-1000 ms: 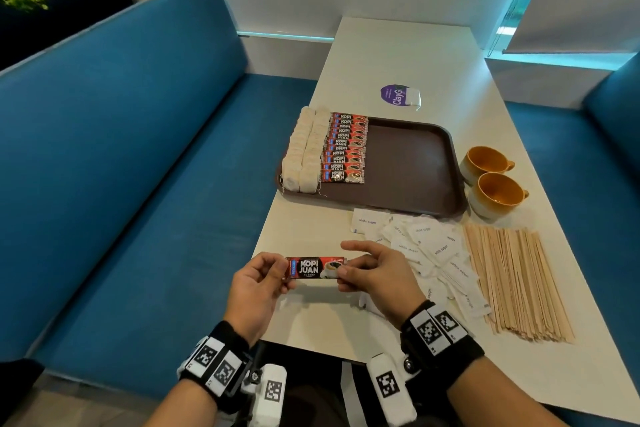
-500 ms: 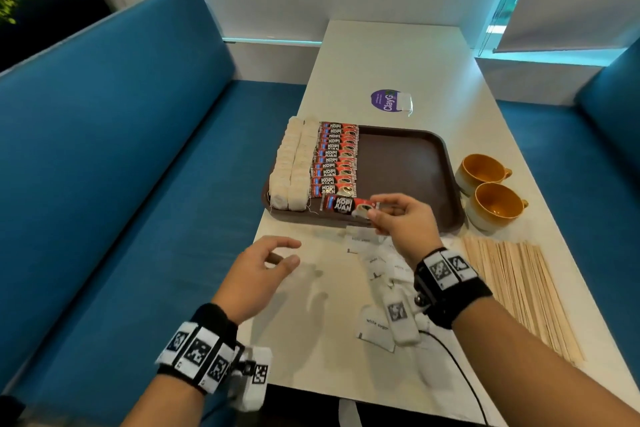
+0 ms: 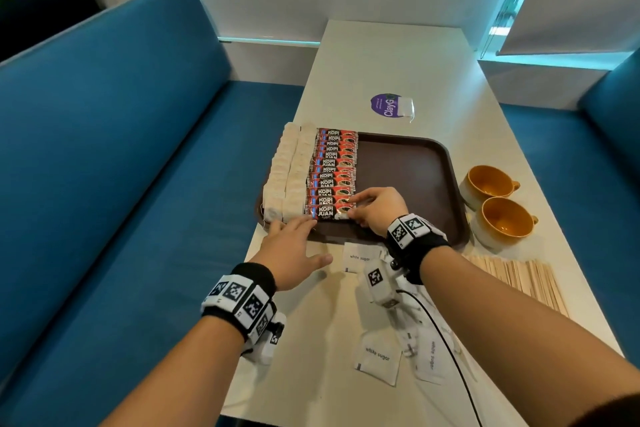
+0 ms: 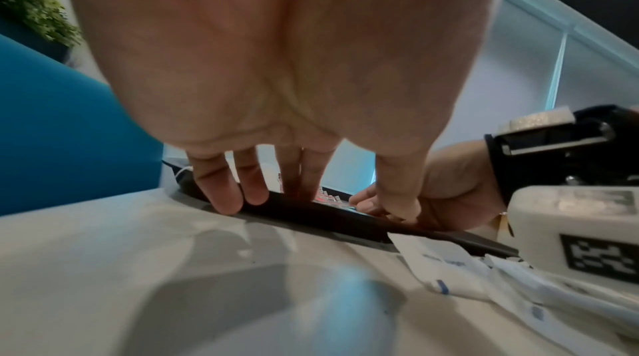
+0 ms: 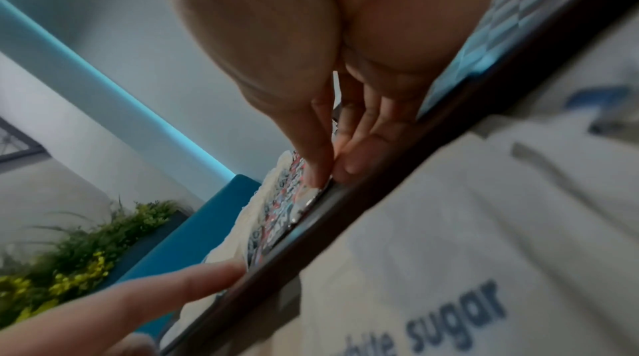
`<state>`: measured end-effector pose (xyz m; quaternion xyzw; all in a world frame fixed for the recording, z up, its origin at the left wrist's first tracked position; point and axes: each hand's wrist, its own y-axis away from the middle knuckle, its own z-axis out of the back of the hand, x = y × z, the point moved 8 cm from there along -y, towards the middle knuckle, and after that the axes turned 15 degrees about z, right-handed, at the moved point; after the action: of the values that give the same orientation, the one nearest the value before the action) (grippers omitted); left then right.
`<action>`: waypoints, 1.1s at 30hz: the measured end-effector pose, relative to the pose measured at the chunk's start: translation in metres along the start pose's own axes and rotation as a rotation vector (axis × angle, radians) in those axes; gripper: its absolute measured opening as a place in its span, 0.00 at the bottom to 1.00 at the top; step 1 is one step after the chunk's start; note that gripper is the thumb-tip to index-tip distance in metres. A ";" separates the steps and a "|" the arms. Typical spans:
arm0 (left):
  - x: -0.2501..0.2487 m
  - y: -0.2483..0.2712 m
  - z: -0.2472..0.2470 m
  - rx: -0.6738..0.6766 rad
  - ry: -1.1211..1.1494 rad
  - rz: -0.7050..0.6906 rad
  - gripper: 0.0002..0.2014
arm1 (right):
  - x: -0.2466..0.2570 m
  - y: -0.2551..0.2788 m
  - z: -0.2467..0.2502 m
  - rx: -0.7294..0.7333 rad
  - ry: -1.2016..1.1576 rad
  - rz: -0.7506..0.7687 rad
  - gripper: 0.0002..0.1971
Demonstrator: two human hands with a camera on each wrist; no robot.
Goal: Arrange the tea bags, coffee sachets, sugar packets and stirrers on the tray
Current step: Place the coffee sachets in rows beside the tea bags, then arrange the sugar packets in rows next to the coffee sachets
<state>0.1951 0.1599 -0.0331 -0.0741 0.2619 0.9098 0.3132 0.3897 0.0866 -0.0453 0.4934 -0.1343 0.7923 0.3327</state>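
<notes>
Right hand [image 3: 375,210] pinches glossy foil coffee sachet [image 3: 329,212]; left hand [image 3: 291,251] rests flat-fingered on smooth brown tray [image 3: 415,170].

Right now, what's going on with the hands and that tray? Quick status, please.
Right hand pinching nearest coffee sachet, setting it into the row on tray. Left hand open, fingertips at tray's near rim. Sugar packets, stirrers not yet on tray. Nothing blocking.

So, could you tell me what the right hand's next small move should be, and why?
Probably let go of the coffee sachet: the right hand pinches its end, and it already lies flat at the near end of the row on the tray. The sugar packets lie off the tray.
</notes>
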 end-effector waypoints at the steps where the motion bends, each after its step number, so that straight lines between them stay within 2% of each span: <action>1: -0.001 -0.001 0.000 0.003 -0.014 0.014 0.41 | 0.001 -0.001 0.000 0.000 0.018 0.000 0.09; 7: -0.005 -0.007 0.001 -0.001 -0.050 0.042 0.41 | 0.002 -0.009 0.002 0.006 0.134 -0.022 0.15; 16: -0.006 -0.005 0.005 -0.008 0.024 0.027 0.40 | 0.008 -0.002 0.007 0.012 0.088 -0.045 0.15; 19: -0.009 0.000 0.018 -0.079 0.140 -0.023 0.33 | 0.014 0.007 0.022 -0.037 0.046 0.022 0.13; 21: -0.015 0.008 0.028 -0.129 0.224 -0.076 0.24 | 0.024 0.018 0.041 -0.089 0.019 0.073 0.11; 24: -0.028 0.021 0.032 -0.125 0.312 -0.149 0.10 | 0.037 0.046 0.074 -0.139 -0.044 0.099 0.07; 26: -0.041 0.029 0.029 -0.114 0.316 -0.219 0.08 | 0.041 0.069 0.092 -0.115 -0.019 0.126 0.06; 29: -0.067 0.039 0.011 -0.081 0.238 -0.346 0.12 | 0.033 0.107 0.110 -0.022 0.093 0.141 0.04; 33: -0.109 0.053 -0.026 0.015 0.104 -0.478 0.26 | -0.003 0.152 0.131 0.057 0.316 0.088 0.05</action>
<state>0.2489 0.0530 0.0000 -0.1784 0.2596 0.8030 0.5060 0.3806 -0.0984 0.0317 0.3656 -0.0791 0.8774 0.3005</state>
